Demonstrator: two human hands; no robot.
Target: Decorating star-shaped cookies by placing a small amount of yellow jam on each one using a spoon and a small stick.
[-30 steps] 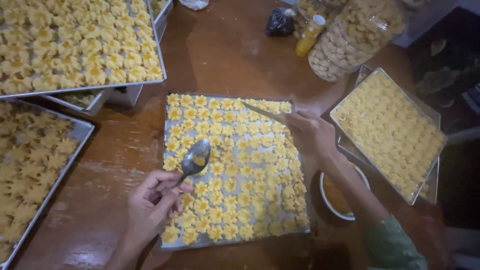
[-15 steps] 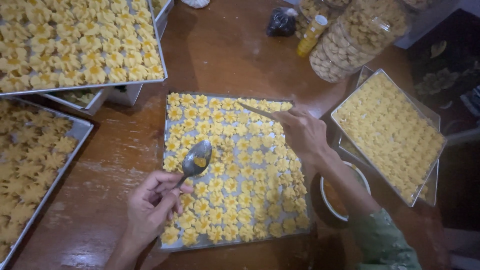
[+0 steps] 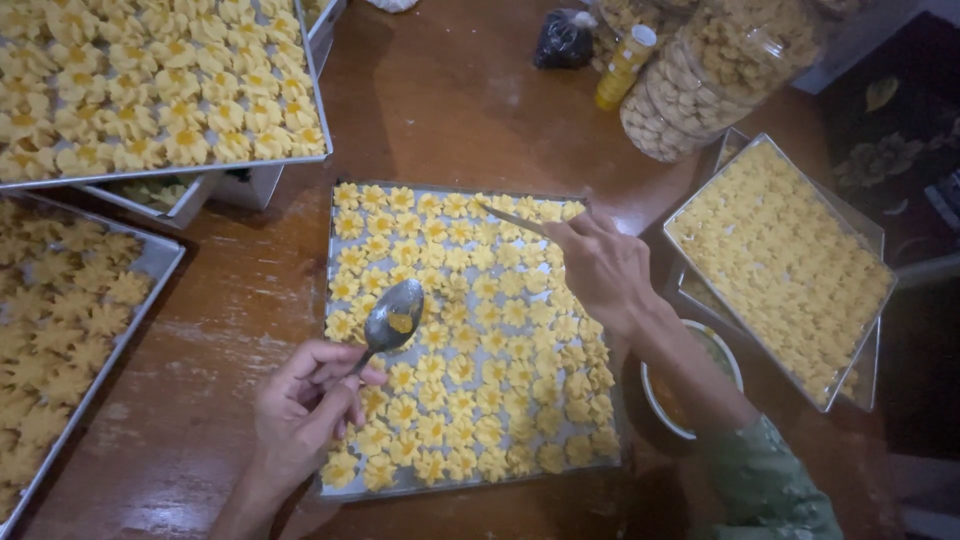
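Head view | your left hand (image 3: pixel 300 415) pinches a spoon (image 3: pixel 392 318), bowl with yellow dab hovering over the cookie tray (image 3: pixel 331 260), left edge | right hand (image 3: pixel 600 265) closed on a thin stick (image 3: pixel 512 219), tip pointing up-left over far cookies (image 3: pixel 470 340)

**Around the work area**

Wooden desk (image 3: pixel 450 110). Full tray of yellow flower cookies (image 3: pixel 150 85) top left, stacked on other trays. Tray of browner cookies (image 3: pixel 60 340) at left edge. Clear box of cookies (image 3: pixel 775 255) right. Big clear jar of cookies (image 3: pixel 720 70) top right; small yellow bottle (image 3: pixel 622 68) and black bag (image 3: pixel 562 38) beside it. Bowl (image 3: pixel 690 385) partly hidden.
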